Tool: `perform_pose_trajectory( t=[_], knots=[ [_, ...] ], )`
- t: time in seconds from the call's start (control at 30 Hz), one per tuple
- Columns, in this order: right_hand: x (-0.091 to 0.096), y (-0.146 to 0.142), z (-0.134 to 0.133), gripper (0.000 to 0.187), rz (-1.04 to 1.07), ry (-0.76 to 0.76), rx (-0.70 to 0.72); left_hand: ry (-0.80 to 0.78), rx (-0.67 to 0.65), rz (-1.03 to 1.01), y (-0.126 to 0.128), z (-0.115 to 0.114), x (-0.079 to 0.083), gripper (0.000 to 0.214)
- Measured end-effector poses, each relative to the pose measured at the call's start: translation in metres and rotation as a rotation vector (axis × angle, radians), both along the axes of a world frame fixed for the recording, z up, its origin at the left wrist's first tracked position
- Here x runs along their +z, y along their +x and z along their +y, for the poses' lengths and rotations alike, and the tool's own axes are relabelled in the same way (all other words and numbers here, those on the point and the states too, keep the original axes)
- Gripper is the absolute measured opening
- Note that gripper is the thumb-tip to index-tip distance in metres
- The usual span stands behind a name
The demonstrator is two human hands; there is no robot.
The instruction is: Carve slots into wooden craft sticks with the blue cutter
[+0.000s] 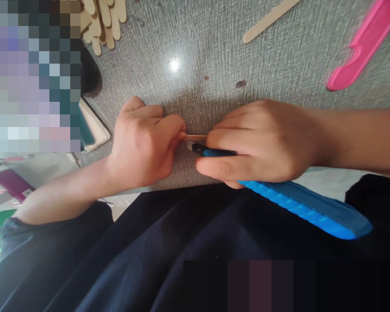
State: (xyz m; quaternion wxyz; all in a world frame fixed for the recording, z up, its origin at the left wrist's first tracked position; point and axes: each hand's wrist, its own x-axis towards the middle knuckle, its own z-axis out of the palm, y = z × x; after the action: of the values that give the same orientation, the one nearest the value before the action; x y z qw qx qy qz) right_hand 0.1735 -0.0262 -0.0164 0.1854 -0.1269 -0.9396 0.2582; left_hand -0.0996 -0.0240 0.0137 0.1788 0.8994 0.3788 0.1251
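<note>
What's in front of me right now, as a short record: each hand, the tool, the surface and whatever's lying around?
Left hand: fingers pinch a thin stick, seen edge-on
Right hand: grips a blue utility knife; the stick reaches its fingers
Knife head: beside the stick; contact unclear
Surface: grey textured tabletop
Upper left: pile of wooden craft sticks
Upper right: single craft stick, pink plastic tool

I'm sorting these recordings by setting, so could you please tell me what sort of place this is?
Probably a craft workspace at a table: wooden sticks lie piled on the grey tabletop, and the right hand grips a blue-handled tool.
</note>
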Motion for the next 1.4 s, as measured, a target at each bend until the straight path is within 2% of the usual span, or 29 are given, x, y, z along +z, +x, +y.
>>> perform_pose_trajectory(
  t=[0.1,0.67,1.13,1.4],
  knots=[
    [-0.002,-0.001,-0.003,0.042,-0.012,-0.039,-0.001,-0.013,0.007,0.009,0.001,0.000,0.000,0.032],
    [-0.003,0.010,-0.003,0.043,-0.053,0.085,0.021,-0.028,-0.020,-0.006,0.000,0.000,0.004,0.029],
    [-0.001,0.011,-0.001,0.045,0.002,0.015,0.015,-0.039,-0.032,0.037,-0.001,0.001,0.004,0.030],
    [-0.011,0.013,-0.005,0.050,0.006,0.021,-0.003,-0.018,-0.060,-0.014,-0.002,0.002,0.001,0.030]
  ],
)
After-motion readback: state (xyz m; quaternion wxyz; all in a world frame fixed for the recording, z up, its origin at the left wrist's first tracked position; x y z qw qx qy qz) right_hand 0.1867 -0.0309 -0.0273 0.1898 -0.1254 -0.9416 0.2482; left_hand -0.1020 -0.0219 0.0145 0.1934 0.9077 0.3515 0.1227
